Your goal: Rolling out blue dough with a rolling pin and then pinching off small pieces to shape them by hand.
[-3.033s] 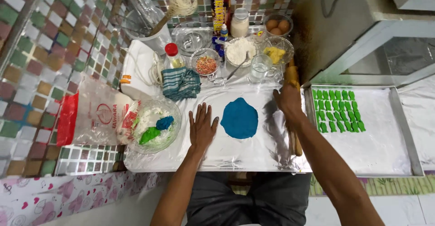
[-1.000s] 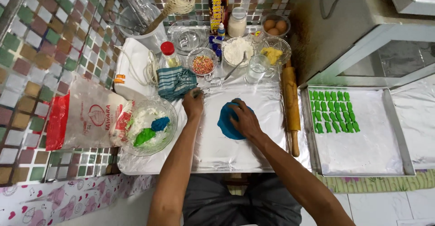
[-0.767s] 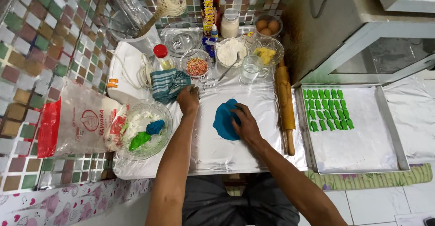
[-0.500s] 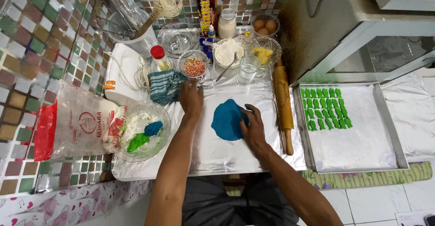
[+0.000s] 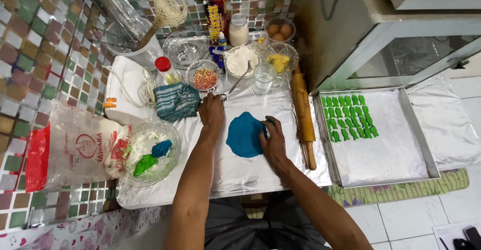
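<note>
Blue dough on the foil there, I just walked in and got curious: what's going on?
A person is working a flat round of blue dough on a foil-covered board. The right hand rests on the dough's right edge; the left hand reaches to the board's far edge, by a striped cloth. A rolling pin lies to the right. Beside it, a tray holds rows of small green pieces.

Mosaic-tiled wall (image 5: 35, 54), white floor tiles (image 5: 416, 215), metal oven (image 5: 381, 34).
</note>
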